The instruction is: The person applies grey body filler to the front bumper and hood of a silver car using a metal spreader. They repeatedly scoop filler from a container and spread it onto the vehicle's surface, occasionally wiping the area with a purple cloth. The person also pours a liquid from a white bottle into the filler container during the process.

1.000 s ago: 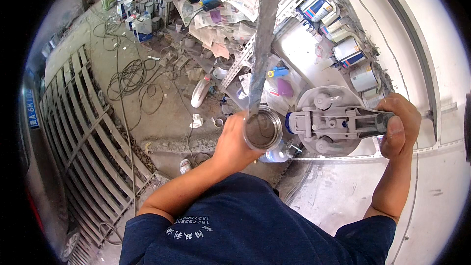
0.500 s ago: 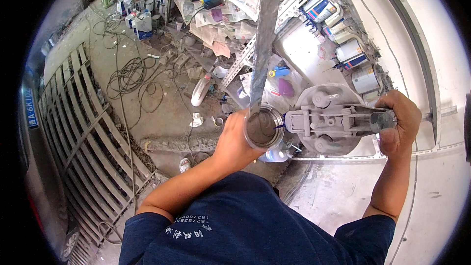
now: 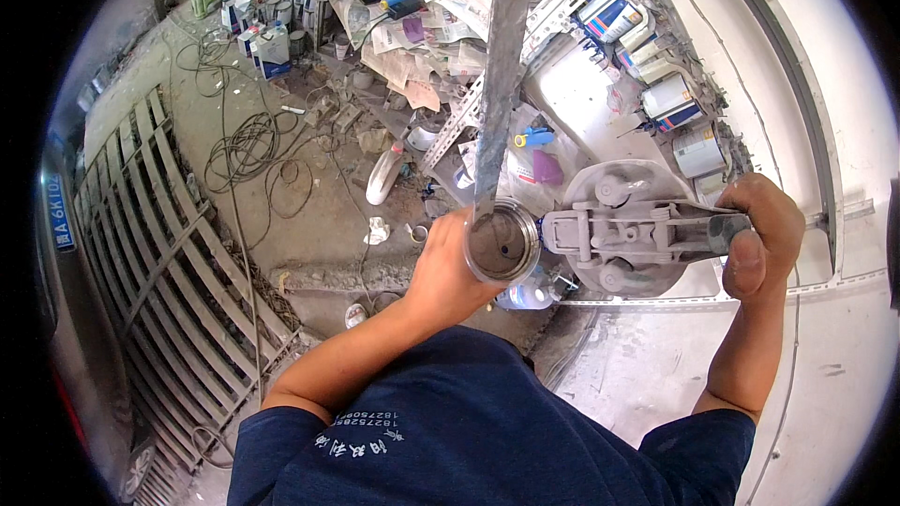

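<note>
My left hand (image 3: 448, 262) is wrapped round a cup (image 3: 471, 248) with clear sides and a shiny rim. Grey-brown liquid (image 3: 492, 242) lies inside, with a small dark blue spot on it. A long, flat grey strip (image 3: 502, 75) stands with its lower end at the cup's far left rim. Beside the cup is a round, paint-crusted pouring lid (image 3: 630, 230), its spout end with a trace of blue close to the rim. My right hand (image 3: 764, 234) is closed on the lid's handle, thumb near its end. Any can under the lid is hidden.
Paint tins (image 3: 670, 101) line the shelf at the right. Newspapers (image 3: 441, 47) and rags lie ahead. A white bottle (image 3: 384, 176) and coiled cable (image 3: 248, 145) are on the floor. Left stand a slatted metal grate (image 3: 150, 272) and a car (image 3: 84, 356).
The blue streak at the spout and the dark curl on the liquid have given way to a small blue spot. My right thumb has shifted on the handle; the lid has moved slightly left.
</note>
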Demonstrator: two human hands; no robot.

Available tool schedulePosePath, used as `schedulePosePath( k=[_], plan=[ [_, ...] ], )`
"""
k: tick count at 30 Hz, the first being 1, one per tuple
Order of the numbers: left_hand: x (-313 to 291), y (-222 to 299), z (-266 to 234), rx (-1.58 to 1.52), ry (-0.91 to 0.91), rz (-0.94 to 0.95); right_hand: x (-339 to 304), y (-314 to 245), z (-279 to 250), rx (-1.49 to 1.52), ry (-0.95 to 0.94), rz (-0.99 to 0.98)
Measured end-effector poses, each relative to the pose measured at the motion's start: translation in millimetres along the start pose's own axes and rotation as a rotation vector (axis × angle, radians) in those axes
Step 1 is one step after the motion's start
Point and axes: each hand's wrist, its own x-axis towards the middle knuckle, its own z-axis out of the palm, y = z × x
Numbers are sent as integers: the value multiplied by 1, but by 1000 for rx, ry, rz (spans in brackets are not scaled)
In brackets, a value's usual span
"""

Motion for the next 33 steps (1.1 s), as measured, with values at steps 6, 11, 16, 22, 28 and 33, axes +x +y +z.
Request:
schedulePosePath(
  k=[6, 11, 16, 22, 28, 33],
  plan=[
    [0, -2, -1, 7, 6, 10, 4, 0, 3, 53, 17, -24],
    [3, 0, -2, 5, -6, -2, 2, 2, 6, 68, 42, -5],
    [3, -3, -1, 10, -10, -1, 1, 2, 5, -22, -17, 54],
    [4, -5, 0, 2, -9, -1, 0, 8, 8, -26, 32, 87],
    [3, -7, 1, 15, 9, -12, -5, 13, 8, 5, 33, 148],
    [3, -5, -4, 9, -55, -26, -17, 23, 15, 55, 106, 219]
  ],
)
